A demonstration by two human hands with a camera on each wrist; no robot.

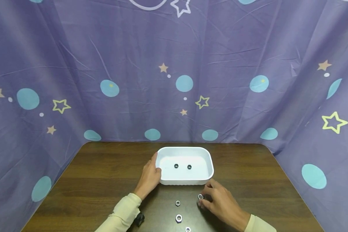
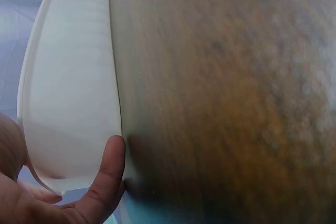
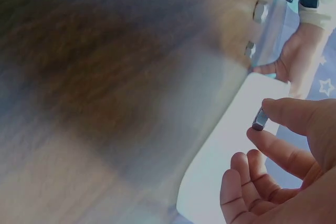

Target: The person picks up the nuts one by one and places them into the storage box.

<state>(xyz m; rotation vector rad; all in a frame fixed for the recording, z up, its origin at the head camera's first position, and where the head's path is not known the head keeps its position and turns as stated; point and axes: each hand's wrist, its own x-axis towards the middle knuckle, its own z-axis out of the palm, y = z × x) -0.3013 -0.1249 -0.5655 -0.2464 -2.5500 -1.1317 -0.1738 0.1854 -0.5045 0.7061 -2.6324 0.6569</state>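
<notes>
The tray [image 1: 186, 182] is white. The two nuts inside it [image 1: 176, 166] are black; the four nuts outside it [image 3: 260, 119] are silver. The tabletop [image 1: 246, 175] is dark brown with streaked wood grain. Both sleeves [image 1: 123, 209] are pale cream, and the left-wrist attachment [image 1: 139, 219] is black. The curtain [image 1: 226, 48] is violet with turquoise ovals, peach stars, yellow and white star outlines, and white dots.

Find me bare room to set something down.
Bare: the table from its left edge to the left hand, and from the tray to the right edge. Crowded: in front of the tray, with three nuts and the right hand.
</notes>
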